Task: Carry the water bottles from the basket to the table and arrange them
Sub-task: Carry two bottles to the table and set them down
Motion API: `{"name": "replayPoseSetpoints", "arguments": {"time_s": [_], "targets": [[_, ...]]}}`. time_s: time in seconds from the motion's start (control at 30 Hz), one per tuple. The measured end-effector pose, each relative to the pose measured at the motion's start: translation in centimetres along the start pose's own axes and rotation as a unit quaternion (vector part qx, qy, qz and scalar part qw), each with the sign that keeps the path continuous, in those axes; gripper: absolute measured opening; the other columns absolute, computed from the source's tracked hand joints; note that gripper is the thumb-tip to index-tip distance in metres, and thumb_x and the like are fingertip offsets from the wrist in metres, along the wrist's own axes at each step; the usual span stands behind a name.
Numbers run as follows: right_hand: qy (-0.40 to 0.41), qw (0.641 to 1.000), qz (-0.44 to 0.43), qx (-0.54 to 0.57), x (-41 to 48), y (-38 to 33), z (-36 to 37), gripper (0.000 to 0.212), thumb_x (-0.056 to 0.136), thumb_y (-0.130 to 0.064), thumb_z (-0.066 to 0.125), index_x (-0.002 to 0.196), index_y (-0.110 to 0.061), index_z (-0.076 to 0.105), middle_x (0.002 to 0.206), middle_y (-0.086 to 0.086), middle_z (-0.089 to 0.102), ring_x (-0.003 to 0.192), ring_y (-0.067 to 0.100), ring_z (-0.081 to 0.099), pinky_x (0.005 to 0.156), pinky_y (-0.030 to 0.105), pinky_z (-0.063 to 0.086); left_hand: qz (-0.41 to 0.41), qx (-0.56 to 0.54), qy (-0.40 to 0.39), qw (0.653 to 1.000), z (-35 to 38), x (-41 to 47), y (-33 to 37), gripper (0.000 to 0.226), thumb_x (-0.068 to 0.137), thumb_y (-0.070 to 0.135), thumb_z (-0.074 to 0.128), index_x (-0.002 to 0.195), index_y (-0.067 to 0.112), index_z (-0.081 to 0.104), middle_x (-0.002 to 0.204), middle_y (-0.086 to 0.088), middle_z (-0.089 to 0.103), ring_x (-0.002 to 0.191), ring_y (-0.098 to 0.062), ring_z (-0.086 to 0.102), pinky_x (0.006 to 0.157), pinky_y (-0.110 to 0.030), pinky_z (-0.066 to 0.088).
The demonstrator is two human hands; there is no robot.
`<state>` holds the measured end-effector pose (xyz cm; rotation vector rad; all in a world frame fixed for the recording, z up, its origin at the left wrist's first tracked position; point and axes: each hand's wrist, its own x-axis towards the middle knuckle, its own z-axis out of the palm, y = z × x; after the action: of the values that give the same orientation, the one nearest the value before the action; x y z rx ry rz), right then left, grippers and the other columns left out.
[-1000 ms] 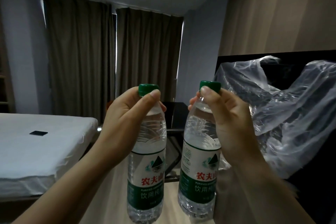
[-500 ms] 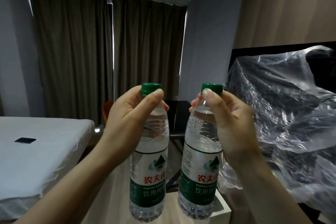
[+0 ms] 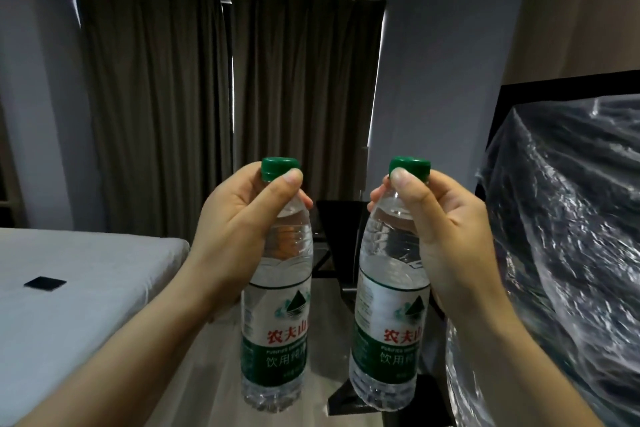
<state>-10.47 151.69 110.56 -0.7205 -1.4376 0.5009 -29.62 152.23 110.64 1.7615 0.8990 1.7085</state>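
Observation:
I hold two clear water bottles upright in front of me, each with a green cap and a green and white label. My left hand grips the neck of the left bottle, thumb just under the cap. My right hand grips the neck of the right bottle the same way. The bottles hang side by side in the air, a small gap between them. No basket is in view. A dark table stands far ahead between the bottles.
A white bed with a small black object on it fills the left. Crinkled clear plastic sheeting covers something dark on the right. Brown curtains close off the far wall. Wooden floor runs ahead between bed and plastic.
The view has swung to the right and moved forward: the plastic sheeting slid toward the right edge. Both hands keep the same grip on the bottles, which stay side by side.

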Motion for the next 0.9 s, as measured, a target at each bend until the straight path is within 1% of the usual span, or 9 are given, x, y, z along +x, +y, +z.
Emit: {"name": "replayPoseSetpoints", "arguments": {"time_s": [0.1,0.17,0.3,0.37,0.43,0.53,0.63,0.77,0.9], "targets": [[0.004,1.0,0.016,-0.002,3.0,3.8,0.4,0.029,0.086,-0.039,0.06,0.093,-0.013,0.069,0.084,0.004,0.073,0.081,0.021,0.07,0.078,0.043,0.057,-0.013,-0.006,0.002,1.0,0.5,3.2,-3.3,0.03,0.081,0.042,0.054,0.081,0.014,0.066,0.083,-0.013,0.07,0.079,-0.033,0.067,0.072,-0.047,0.055],[0.006,1.0,0.021,-0.006,5.0,6.4,1.0,0.029,0.085,-0.04,0.06,0.093,-0.014,0.07,0.085,0.004,0.073,0.083,0.02,0.07,0.08,0.043,0.056,-0.018,-0.007,0.002,1.0,0.7,5.5,-5.8,0.032,0.081,0.042,0.054,0.081,0.013,0.066,0.084,-0.013,0.07,0.079,-0.032,0.067,0.072,-0.046,0.055],[0.014,1.0,0.025,-0.011,9.4,11.7,2.9,0.027,0.085,-0.04,0.061,0.09,-0.015,0.07,0.084,0.002,0.074,0.082,0.018,0.071,0.079,0.036,0.056,-0.02,-0.006,0.0,1.0,0.3,10.6,-11.1,0.032,0.081,0.043,0.054,0.081,0.014,0.067,0.083,-0.011,0.07,0.076,-0.027,0.068,0.07,-0.041,0.055],[0.018,0.999,0.023,-0.016,11.8,14.4,4.2,0.026,0.085,-0.04,0.061,0.09,-0.016,0.07,0.083,0.002,0.073,0.082,0.016,0.07,0.079,0.036,0.056,-0.015,-0.003,-0.007,1.0,-0.3,13.4,-13.8,0.031,0.082,0.043,0.053,0.081,0.015,0.067,0.083,-0.01,0.07,0.076,-0.025,0.068,0.069,-0.039,0.056],[0.023,0.999,0.021,-0.022,14.3,16.9,5.6,0.025,0.085,-0.04,0.061,0.089,-0.017,0.07,0.083,0.001,0.073,0.081,0.015,0.07,0.076,0.032,0.057,-0.014,0.001,-0.011,1.0,-1.1,16.4,-16.5,0.03,0.082,0.044,0.053,0.08,0.017,0.067,0.083,-0.01,0.07,0.076,-0.025,0.068,0.07,-0.042,0.056],[0.031,0.999,0.024,-0.03,18.2,20.5,7.8,0.026,0.085,-0.041,0.061,0.086,-0.017,0.07,0.082,0.002,0.073,0.078,0.016,0.07,0.069,0.022,0.053,-0.016,-0.002,-0.012,1.0,-2.4,21.3,-20.4,0.029,0.082,0.045,0.054,0.079,0.02,0.067,0.084,-0.011,0.07,0.078,-0.027,0.068,0.072,-0.046,0.055],[0.047,0.998,0.027,-0.036,21.5,24.0,9.6,0.024,0.085,-0.041,0.061,0.082,-0.019,0.071,0.082,0.003,0.073,0.078,0.017,0.071,0.067,0.022,0.054,-0.017,-0.003,-0.022,1.0,-3.4,25.7,-24.2,0.029,0.083,0.047,0.054,0.08,0.021,0.068,0.085,-0.011,0.069,0.079,-0.028,0.067,0.073,-0.047,0.055],[0.059,0.996,0.033,-0.049,25.5,28.5,11.4,0.024,0.086,-0.04,0.061,0.079,-0.019,0.07,0.08,0.003,0.073,0.076,0.016,0.07,0.065,0.021,0.054,-0.024,-0.011,-0.038,0.999,-3.6,30.6,-29.2,0.028,0.085,0.045,0.054,0.082,0.021,0.067,0.085,-0.011,0.068,0.08,-0.03,0.066,0.075,-0.054,0.053],[0.064,0.996,0.04,-0.055,29.2,33.0,12.5,0.024,0.086,-0.04,0.06,0.077,-0.02,0.07,0.08,0.002,0.073,0.078,0.017,0.071,0.067,0.023,0.055,-0.026,-0.013,-0.037,0.999,-2.8,34.8,-33.6,0.027,0.085,0.044,0.054,0.08,0.022,0.068,0.082,-0.007,0.07,0.077,-0.025,0.068,0.073,-0.05,0.055]]}}
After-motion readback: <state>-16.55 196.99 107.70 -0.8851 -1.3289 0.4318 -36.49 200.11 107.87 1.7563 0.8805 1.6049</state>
